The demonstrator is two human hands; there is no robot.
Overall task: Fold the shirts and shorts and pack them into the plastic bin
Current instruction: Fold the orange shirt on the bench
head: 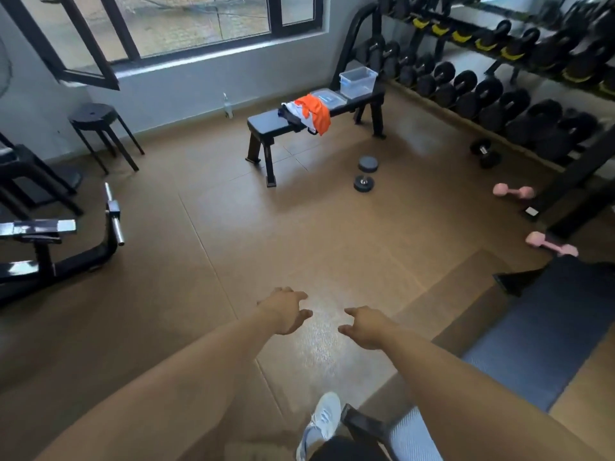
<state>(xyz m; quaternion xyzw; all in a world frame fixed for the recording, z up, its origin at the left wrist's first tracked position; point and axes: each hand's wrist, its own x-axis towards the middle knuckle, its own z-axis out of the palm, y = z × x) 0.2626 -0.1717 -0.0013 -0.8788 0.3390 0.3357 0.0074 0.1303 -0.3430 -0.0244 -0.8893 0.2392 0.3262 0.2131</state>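
A heap of clothes (307, 114), orange on top with white and dark pieces under it, lies on a black gym bench (266, 126) across the room. On the bench's far end stands a clear plastic bin (357, 82), with its lid (327, 96) lying flat beside it. My left hand (286, 311) and my right hand (366, 327) are stretched out low in front of me over the brown floor, far from the bench. Both hands are empty with fingers loosely spread.
A dumbbell rack (499, 78) lines the right wall. Loose weights (366, 174) and a black dumbbell (486, 153) lie near the bench, pink dumbbells (514, 191) farther right. A black stool (96, 121) and a machine (66, 241) stand at left. A blue mat (532, 337) lies at right.
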